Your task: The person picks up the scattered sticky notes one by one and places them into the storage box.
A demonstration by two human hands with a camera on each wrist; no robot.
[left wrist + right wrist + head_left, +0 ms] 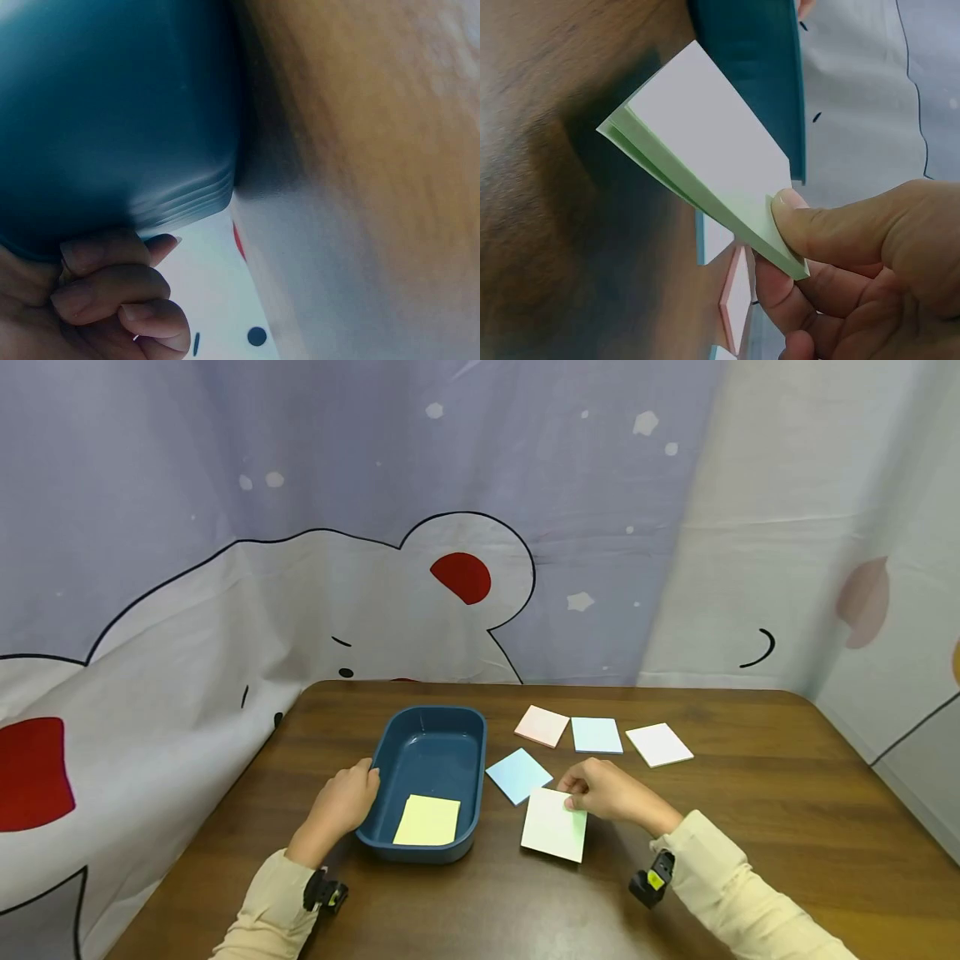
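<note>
My right hand (611, 792) pinches a light green sticky-note pad (555, 827) by one corner, thumb on top; in the right wrist view the pad (705, 142) is tilted above the table, its green edge layers slightly parted. With curled fingers my left hand (343, 797) grips the left rim of a dark blue tray (431, 760). The left wrist view shows that hand (112, 300) against the tray's outer wall (112, 112). Inside the tray, at its near end, lies a yellow pad (427, 820).
A blue pad (519, 775) lies just behind the green one. Farther back are a pink pad (542, 727), a pale blue pad (596, 735) and a white pad (659, 745) on the brown wooden table (750, 827). A patterned cloth (585, 527) hangs behind.
</note>
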